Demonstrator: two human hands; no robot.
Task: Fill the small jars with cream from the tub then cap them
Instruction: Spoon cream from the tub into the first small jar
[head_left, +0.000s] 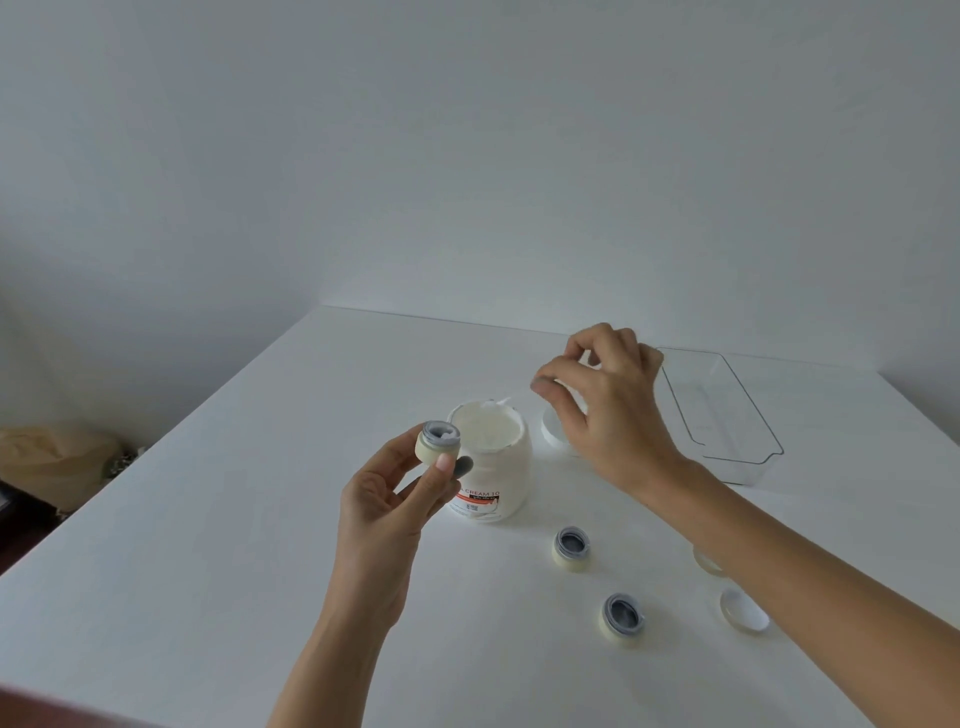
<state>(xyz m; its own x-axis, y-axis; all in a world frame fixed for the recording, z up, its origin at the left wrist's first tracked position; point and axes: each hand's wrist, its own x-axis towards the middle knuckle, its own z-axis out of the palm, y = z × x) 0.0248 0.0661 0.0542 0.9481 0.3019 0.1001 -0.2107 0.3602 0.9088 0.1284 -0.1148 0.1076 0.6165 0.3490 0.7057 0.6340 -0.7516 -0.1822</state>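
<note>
My left hand (384, 499) holds a small cream-coloured jar (439, 441) upright by its side, just left of the open white cream tub (491, 467). A dab of white cream lies in the jar's grey mouth. A white sliver (501, 401) sticks up at the tub's far rim. My right hand (608, 405) hovers behind and right of the tub, fingers curled and thumb against forefinger, with nothing plainly held. Two more open jars (571, 548) (622, 618) stand on the table near me. One jar cap (744, 610) lies at the right, and another (706, 561) is partly hidden by my forearm.
The tub's white lid (551, 434) lies behind my right hand. A clear plastic tray (727, 415) sits at the back right of the white table (208, 545). The table's left edge drops to a floor with a brown bag (57, 457).
</note>
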